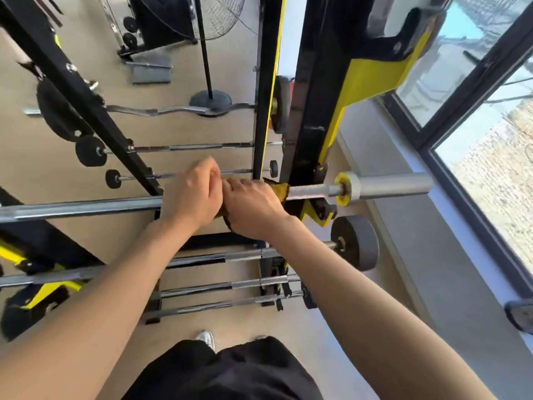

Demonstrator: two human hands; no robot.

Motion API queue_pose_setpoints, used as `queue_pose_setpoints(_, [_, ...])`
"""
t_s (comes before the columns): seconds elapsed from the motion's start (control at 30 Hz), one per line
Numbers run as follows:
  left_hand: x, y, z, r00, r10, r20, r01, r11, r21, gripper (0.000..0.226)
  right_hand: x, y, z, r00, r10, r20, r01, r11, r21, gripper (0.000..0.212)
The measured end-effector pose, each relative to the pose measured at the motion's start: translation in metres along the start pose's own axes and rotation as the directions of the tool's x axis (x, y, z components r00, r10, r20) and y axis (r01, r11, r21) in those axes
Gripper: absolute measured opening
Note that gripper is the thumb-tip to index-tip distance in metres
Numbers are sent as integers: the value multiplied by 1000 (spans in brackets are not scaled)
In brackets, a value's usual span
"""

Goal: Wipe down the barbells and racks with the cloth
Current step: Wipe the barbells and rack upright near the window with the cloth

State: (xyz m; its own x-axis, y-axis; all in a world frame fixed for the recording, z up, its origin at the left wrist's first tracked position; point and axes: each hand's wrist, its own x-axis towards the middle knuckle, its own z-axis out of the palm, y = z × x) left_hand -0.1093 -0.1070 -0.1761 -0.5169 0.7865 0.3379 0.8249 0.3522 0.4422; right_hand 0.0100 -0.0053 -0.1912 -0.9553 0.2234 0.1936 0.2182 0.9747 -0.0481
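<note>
Hands: left hand [190, 194] and right hand [251, 206] touched, both curled round the barbell [311, 192] | Cloth [278, 187]: wrapped on the shaft under the right hand, just beside the rack upright [308, 125] | Handling: cloth soft and limp; bar stiff, probably heavy, best gripped around its shaft.
</note>
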Motion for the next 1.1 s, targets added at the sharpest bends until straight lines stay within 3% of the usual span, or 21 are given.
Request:
queue_pose_setpoints(0.1, [-12,-7,-5,998,-53,-41,54,998,11,28,5,15,-9,989,-12,149,-25,970,242,56])
queue_pose_setpoints(0.2, [-22,-14,-9,998,-41,-44,42,999,32,24,-1,36,-22,977,31,210,-123,888,442,41])
queue_pose_setpoints(0.27, [-27,-20,-13,998,-33,-47,35,999,31,20,-2,40,-25,950,200,238,-271,908,319,56])
queue_pose_setpoints(0.33, [-32,-26,-20,999,-28,-23,28,1000,7,19,-2,37,-24,898,352,263,-375,926,41,77])
queue_pose_setpoints(0.47, [-40,-44,-35,1000,17,4,-17,1000,-22,24,7,24,-29,895,328,304,-321,944,-75,91])
queue_pose_setpoints(0.6, [-46,-71,-52,999,32,-19,-33,998,-61,22,33,-26,-29,940,193,281,-182,981,-67,72])
queue_pose_setpoints(0.7, [-54,-92,-69,998,18,-53,-21,998,-59,19,67,-102,-5,981,43,188,-38,999,-32,42])
queue_pose_setpoints(0.8, [-62,-122,-89,989,-60,-139,53,997,-51,19,96,-155,17,993,-29,115,37,997,-73,50])
queue_pose_setpoints(0.87, [-67,-145,-100,991,-27,-128,26,1000,-10,20,102,-160,18,994,-37,104,40,999,-33,47])
queue_pose_setpoints(0.97, [-70,-174,-106,996,50,-71,-49,999,20,16,78,-125,7,990,58,128,-60,998,9,31])
queue_pose_setpoints(1.1, [-79,-189,-108,989,145,-39,-146,989,-20,16,14,-54,-16,925,373,71,-362,923,-129,21])
